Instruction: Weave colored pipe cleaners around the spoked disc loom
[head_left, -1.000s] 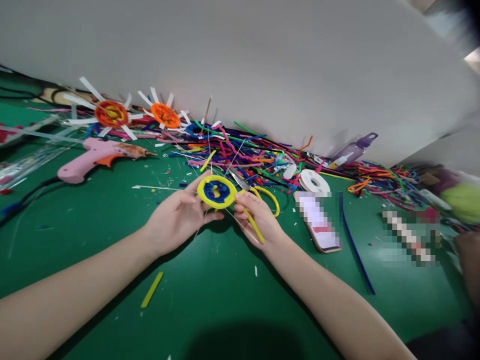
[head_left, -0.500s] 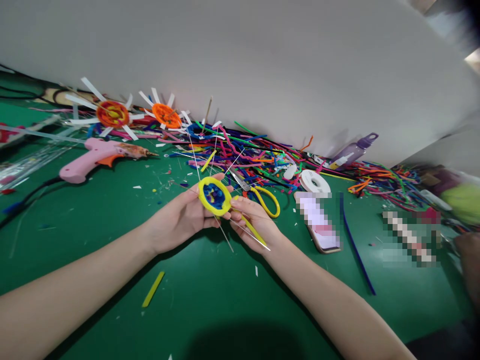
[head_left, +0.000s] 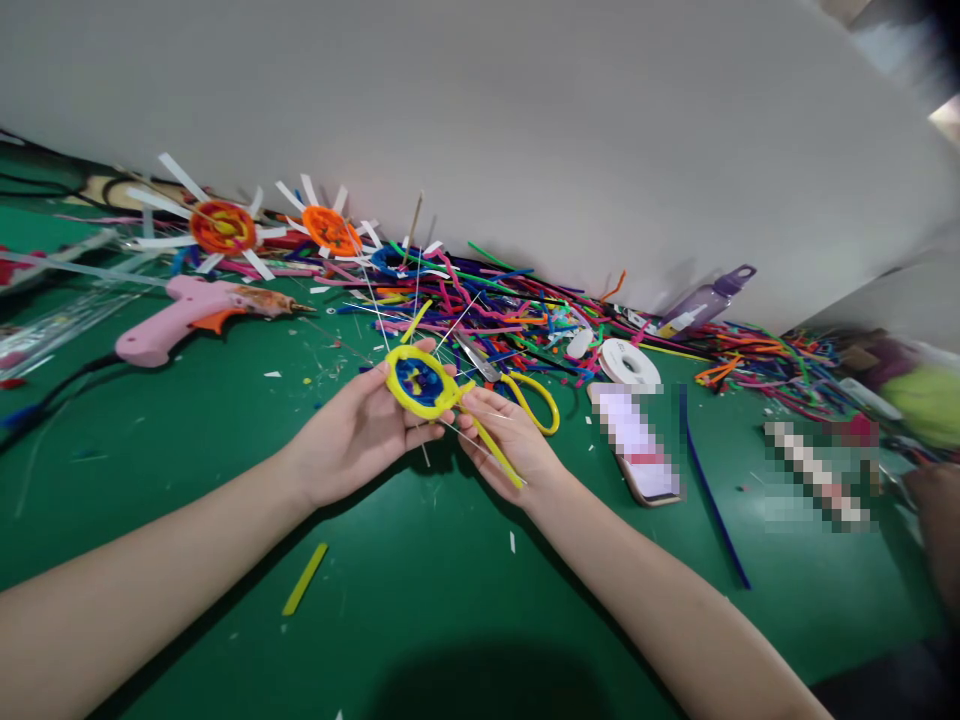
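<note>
Left hand (head_left: 356, 430) cradles the yellow-and-blue disc (head_left: 420, 381) at their twelve o'clock; right hand (head_left: 514, 432) pinches a yellow strip (head_left: 498, 453) at its four o'clock. Looks light, squishy from here; I'd grab the rim (head_left: 411, 353), spokes (head_left: 459, 324) might bend.

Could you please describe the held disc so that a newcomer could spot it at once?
Over the green table, find the person's left hand. It holds the disc, whose yellow rim around a mostly blue centre sets it apart from the orange-rimmed discs behind.
</note>
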